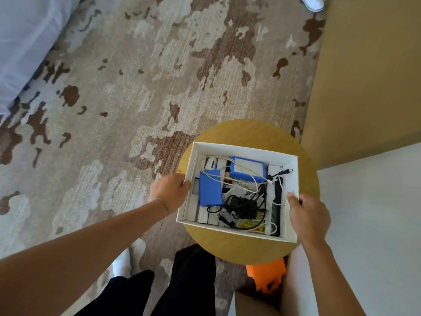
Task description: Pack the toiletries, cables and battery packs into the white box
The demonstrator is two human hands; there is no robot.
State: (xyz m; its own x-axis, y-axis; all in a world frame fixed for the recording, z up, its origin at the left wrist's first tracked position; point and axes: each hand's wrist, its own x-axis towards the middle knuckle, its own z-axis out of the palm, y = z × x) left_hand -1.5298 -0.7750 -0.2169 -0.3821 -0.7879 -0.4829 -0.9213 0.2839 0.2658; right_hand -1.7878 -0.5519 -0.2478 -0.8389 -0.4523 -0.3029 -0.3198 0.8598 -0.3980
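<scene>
While the white box (238,147) stands on the round desk (250,130), the left hand (169,190) and right hand (307,215) grip its side walls, fingers clamped. Thin card walls probably flex under this load; supporting underneath seems safer.

Bright, even daylight, soft shadows, wide-angle bending at edges, slight overall softness.

Cable tangle (245,205) atop box (241,147) contents
</scene>
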